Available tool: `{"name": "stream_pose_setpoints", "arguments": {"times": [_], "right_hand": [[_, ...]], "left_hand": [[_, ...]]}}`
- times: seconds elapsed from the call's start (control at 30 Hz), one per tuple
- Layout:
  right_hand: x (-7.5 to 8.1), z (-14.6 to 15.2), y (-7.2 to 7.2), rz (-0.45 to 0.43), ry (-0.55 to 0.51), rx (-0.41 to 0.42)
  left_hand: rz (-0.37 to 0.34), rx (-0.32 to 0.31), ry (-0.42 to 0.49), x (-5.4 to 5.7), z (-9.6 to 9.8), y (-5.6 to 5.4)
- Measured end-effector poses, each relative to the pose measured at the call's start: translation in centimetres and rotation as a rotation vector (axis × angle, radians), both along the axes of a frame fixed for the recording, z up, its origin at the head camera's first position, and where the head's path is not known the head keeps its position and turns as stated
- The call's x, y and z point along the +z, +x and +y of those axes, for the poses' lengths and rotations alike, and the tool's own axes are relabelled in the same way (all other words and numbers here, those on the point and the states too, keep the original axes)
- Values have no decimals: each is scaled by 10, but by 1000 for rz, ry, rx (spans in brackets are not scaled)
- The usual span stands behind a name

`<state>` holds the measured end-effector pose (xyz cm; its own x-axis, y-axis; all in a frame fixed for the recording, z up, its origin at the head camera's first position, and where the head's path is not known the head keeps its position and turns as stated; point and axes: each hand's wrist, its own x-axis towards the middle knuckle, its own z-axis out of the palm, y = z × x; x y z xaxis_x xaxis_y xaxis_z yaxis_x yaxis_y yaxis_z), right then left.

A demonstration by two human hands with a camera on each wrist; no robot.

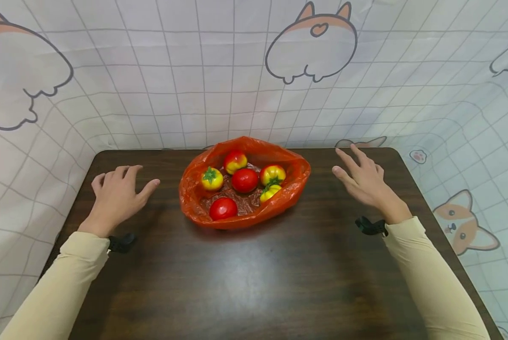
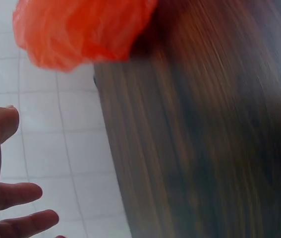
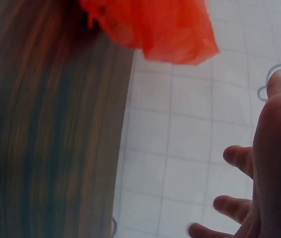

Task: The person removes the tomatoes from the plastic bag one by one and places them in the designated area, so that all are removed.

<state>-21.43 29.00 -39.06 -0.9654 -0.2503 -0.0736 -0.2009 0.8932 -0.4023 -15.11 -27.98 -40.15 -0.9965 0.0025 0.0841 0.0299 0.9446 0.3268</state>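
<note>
A red plastic bag (image 1: 254,220) lies wide-mouthed near the back of the dark wooden table. Inside it are red tomatoes (image 1: 245,180) and several yellow or red-and-yellow fruits (image 1: 211,179), some with green tops. To the bag's left, my left hand (image 1: 119,196) hovers over the table with fingers spread and nothing in it. My right hand (image 1: 366,182) is raised on the other side, also spread and holding nothing. Both hands are apart from the bag. In the left wrist view the bag (image 2: 83,32) shows at the top; in the right wrist view the bag (image 3: 152,29) does too.
The wooden table (image 1: 245,283) has rounded back corners. A white grid-patterned cloth (image 1: 219,80) with cartoon dogs hangs behind it and along both sides. Each wrist wears a black strap, the left strap (image 1: 123,242) and the right strap (image 1: 370,226).
</note>
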Motion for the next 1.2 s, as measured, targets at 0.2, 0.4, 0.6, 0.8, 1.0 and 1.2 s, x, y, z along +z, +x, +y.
{"name": "stream_pose_setpoints", "arguments": {"times": [0.2,0.4,0.6,0.8,1.0,1.2], "right_hand": [[-5,-15,-11,-39,-186,3],[-10,-31,-18,-114,-329,-17],[-16,-47,-24,-220,-551,-42],[-20,-58,-28,-309,-714,-67],[-26,-63,-30,-366,-752,-94],[-37,-66,-31,-427,-735,-106]], "left_hand": [[-115,-37,152,-2,16,-7],[-166,-54,317,-6,26,-11],[-270,-53,513,-12,34,-16],[-366,-56,785,-18,41,-20],[-416,-51,838,-21,46,-24],[-426,-57,927,-31,50,-26]]}}
